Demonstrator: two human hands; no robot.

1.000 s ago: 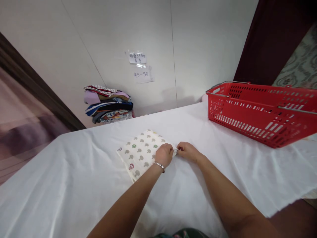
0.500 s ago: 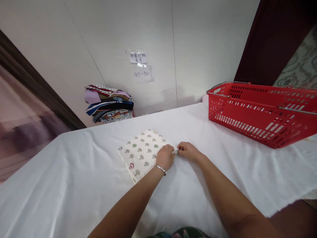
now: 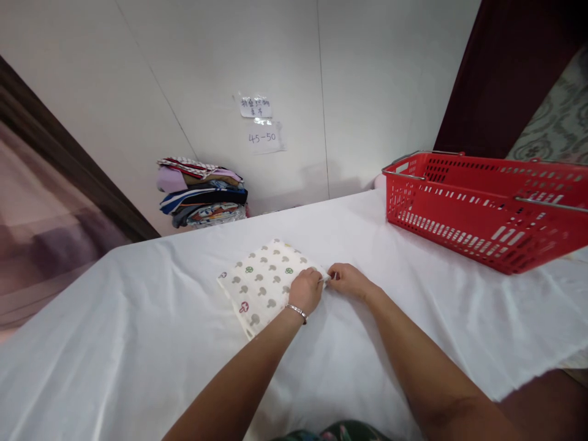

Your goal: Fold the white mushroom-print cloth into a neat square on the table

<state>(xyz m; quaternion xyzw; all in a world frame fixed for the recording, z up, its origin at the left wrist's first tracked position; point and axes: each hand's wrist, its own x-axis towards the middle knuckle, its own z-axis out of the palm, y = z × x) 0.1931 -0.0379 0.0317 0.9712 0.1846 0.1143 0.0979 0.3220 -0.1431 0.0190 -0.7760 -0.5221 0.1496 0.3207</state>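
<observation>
A folded cream cloth printed with grey, green and red mushrooms lies flat on the white-covered table. My left hand, with a bracelet at the wrist, rests over the cloth's right side, its fingers closed on the edge there. At the right corner my right hand pinches the cloth's edge between thumb and fingers. The two hands are close together, and the bit of cloth between them is partly hidden by the fingers.
To the right on the white tablecloth stands a red shopping basket with metal handles. Beyond the table's far edge is a stack of folded fabrics. Paper notes are taped to the wall behind. A curtain hangs at left.
Almost nothing differs. The fingers of both hands have shifted very slightly at the cloth's right corner; the cloth stays in place.
</observation>
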